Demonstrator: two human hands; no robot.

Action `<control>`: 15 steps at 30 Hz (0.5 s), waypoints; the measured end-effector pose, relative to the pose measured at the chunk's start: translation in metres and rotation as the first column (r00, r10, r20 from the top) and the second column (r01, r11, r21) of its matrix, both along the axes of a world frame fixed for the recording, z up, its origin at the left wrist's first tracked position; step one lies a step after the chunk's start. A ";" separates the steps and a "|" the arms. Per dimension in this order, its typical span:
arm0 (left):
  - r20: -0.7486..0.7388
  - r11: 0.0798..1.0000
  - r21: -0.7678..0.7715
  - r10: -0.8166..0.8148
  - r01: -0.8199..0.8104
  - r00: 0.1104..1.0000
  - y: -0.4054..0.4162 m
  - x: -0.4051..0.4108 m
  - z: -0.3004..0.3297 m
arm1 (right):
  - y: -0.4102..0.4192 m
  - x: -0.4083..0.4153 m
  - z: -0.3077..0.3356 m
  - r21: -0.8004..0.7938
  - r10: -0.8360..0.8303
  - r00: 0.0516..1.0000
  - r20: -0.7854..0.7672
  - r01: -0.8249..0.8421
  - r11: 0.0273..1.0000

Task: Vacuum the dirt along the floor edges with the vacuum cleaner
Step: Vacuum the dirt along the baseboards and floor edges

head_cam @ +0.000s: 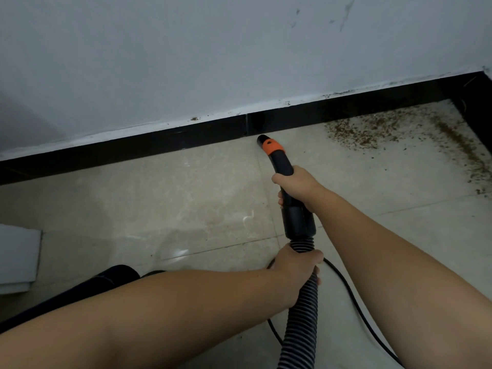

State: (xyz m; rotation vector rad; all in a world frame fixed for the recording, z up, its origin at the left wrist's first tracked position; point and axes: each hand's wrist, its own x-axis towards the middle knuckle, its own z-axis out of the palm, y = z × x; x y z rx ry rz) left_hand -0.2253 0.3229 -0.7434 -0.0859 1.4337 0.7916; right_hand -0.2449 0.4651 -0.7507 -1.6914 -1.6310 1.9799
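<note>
Nozzle at the skirting, dirt waiting to the right

Right hand (298, 186) wraps its fingers round the black nozzle tube (283, 166) just behind the orange collar (272, 147), while the left hand (295, 265) grips the ribbed hose (303, 315) lower down, fingers curled fully round it. The nozzle mouth sits on the pale tiled floor (186, 203), close against the black baseboard (133, 145). Tiles beneath and left of the tip look clean; the brown dirt (356, 131) lies well to the right, spread along the edge and thickening into a streak (463, 147) towards the corner.

To do this step well, I judge the tip should stay low and slide rightward along the seam where floor meets baseboard, slowly enough for suction to lift the crumbs rather than scatter them. The left hand should feed slack so the hose does not tug the nozzle off the edge. A thin black cable (354, 296) trails beside the hose and could snag. Specks also sit on the baseboard's top ledge (194, 119), which probably needs a separate pass with the tip raised.
</note>
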 end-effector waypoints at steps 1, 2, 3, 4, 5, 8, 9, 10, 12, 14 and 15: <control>0.006 1.000 -0.003 -0.031 0.031 0.999 0.000 0.005 0.000 | 0.001 0.009 0.001 -0.003 -0.015 1.000 0.004 0.015 1.000; 0.015 0.998 -0.003 -0.066 0.066 0.998 0.001 0.011 0.001 | 0.002 0.019 0.002 -0.008 -0.032 0.999 0.009 0.032 0.999; 0.024 0.995 0.000 -0.100 0.100 0.995 0.001 0.017 0.002 | 0.003 0.029 0.003 -0.010 -0.051 0.999 0.014 0.051 0.999; 0.031 0.991 0.004 -0.131 0.131 0.991 0.002 0.024 0.004 | 0.004 0.040 0.004 -0.011 -0.073 0.997 0.020 0.074 0.997; 0.033 0.987 0.007 -0.160 0.160 0.987 0.003 0.031 0.006 | 0.006 0.051 0.005 -0.011 -0.099 0.995 0.027 0.099 0.995; 0.052 0.971 0.013 -0.238 0.237 0.970 0.003 0.048 0.012 | 0.007 0.083 0.008 0.001 -0.187 0.981 0.051 0.188 0.982; 0.060 0.963 0.019 -0.271 0.270 0.961 0.004 0.051 0.014 | 0.007 0.092 0.009 0.011 -0.225 0.972 0.062 0.225 0.974; 0.064 0.950 0.025 -0.312 0.311 0.948 0.006 0.053 0.016 | 0.008 0.101 0.010 0.024 -0.267 0.961 0.076 0.266 0.964; 0.065 0.914 0.036 -0.405 0.403 0.912 0.009 0.053 0.023 | 0.010 0.115 0.012 0.046 -0.347 0.932 0.102 0.344 0.938; 0.062 0.868 0.040 -0.496 0.495 0.866 0.014 0.049 0.031 | 0.011 0.123 0.016 0.043 -0.412 0.904 0.113 0.410 0.911; 0.054 0.843 0.037 -0.538 0.537 0.841 0.016 0.047 0.034 | 0.012 0.125 0.017 0.038 -0.428 0.897 0.114 0.426 0.904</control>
